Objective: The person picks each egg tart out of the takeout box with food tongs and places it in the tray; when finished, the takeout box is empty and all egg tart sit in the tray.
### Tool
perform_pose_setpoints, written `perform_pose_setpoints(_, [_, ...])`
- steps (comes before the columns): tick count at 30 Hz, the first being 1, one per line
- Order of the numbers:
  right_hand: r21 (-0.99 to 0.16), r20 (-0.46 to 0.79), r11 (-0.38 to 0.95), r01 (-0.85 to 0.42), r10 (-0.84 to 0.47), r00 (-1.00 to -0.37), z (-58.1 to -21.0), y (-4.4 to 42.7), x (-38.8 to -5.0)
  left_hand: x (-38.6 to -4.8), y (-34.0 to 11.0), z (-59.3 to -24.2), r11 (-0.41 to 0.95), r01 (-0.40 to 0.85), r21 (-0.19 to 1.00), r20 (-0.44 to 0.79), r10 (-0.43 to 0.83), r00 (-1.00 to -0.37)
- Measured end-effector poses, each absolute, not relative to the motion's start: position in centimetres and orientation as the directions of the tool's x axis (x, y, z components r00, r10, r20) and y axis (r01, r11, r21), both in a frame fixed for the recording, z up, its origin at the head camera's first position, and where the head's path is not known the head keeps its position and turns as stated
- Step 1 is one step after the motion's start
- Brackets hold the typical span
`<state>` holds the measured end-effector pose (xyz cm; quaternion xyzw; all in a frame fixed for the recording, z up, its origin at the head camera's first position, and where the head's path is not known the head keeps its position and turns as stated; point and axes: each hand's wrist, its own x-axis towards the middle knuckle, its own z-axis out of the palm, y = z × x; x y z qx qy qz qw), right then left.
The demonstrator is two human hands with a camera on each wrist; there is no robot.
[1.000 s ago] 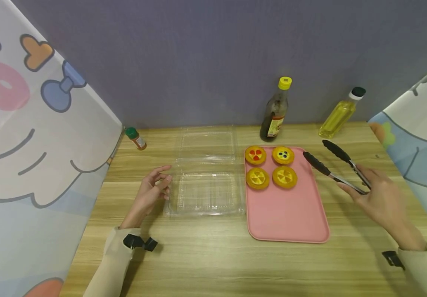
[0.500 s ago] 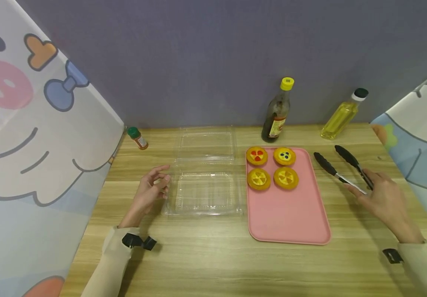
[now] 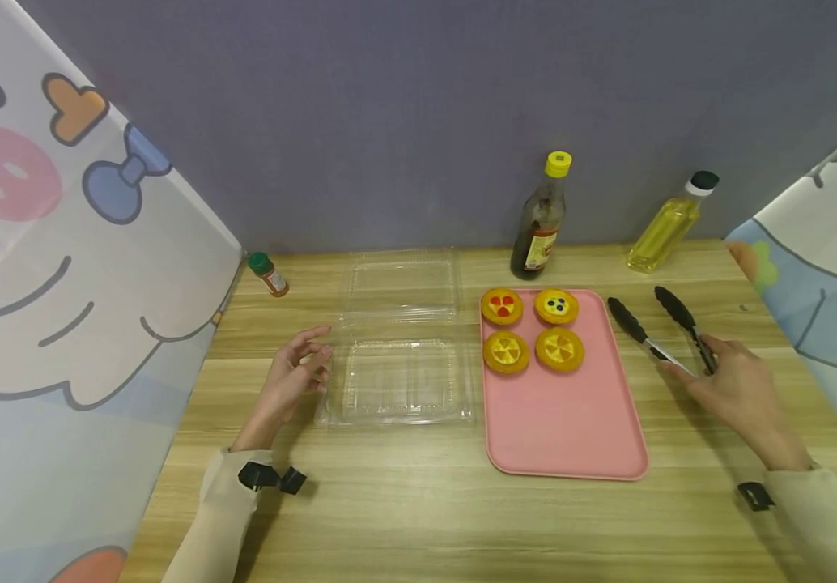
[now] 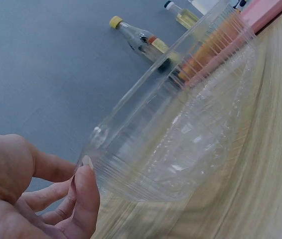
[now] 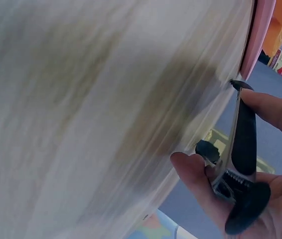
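Note:
In the head view my left hand (image 3: 293, 380) is at the left edge of a clear plastic clamshell box (image 3: 400, 376), which lies unfolded. The left wrist view has its thumb and finger pinching the rim of the box (image 4: 181, 134). My right hand (image 3: 739, 393) grips black-tipped metal tongs (image 3: 669, 354) right of the pink tray (image 3: 567, 429). The tongs' arms are spread, with nothing between the tips. Several tarts sit at the tray's far end: one with red topping (image 3: 502, 307), one with dark berries (image 3: 556, 307), and others with yellow wedges (image 3: 506, 353).
At the back of the wooden table (image 3: 404, 502) stand a dark sauce bottle (image 3: 539, 231) with a yellow cap and an oil bottle (image 3: 664, 233). A small green-capped jar (image 3: 269, 274) is at the back left. A grey wall (image 3: 389, 121) closes off the back.
My right hand and the tongs have shifted right, away from the tray, then slightly back left. The left hand stays at the box's edge. The tarts have not moved.

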<state>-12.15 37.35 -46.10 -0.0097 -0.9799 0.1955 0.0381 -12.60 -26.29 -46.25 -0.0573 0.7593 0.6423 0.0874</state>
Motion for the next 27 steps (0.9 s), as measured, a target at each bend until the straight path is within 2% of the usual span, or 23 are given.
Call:
perform_pose_setpoints(7, [-0.332,0.036,0.943,0.024,0.038,-0.999,-46.1,36.8,-12.2,-12.8,-26.4,-46.0,0.183,-0.215,0.959,-0.226,0.041,-0.973])
perform_pose_setpoints(19, [-0.345,0.001,0.938,0.039,0.041,-0.999,-46.4,36.2,-12.1,-12.7,-27.0,-45.1,0.246,-0.221,0.944,-0.238,0.042,-0.97])
perform_pose_setpoints(23, [-0.335,0.019,0.942,0.027,0.036,-0.999,-46.5,35.8,-12.0,-12.4,-27.2,-44.4,0.309,-0.21,0.928,-0.224,0.01,-0.974])
perform_pose_setpoints(27, [-0.324,0.085,0.946,-0.004,0.025,-0.996,-46.3,35.3,-11.8,-11.8,-27.2,-43.5,0.452,-0.117,0.884,-0.111,-0.038,-0.993])
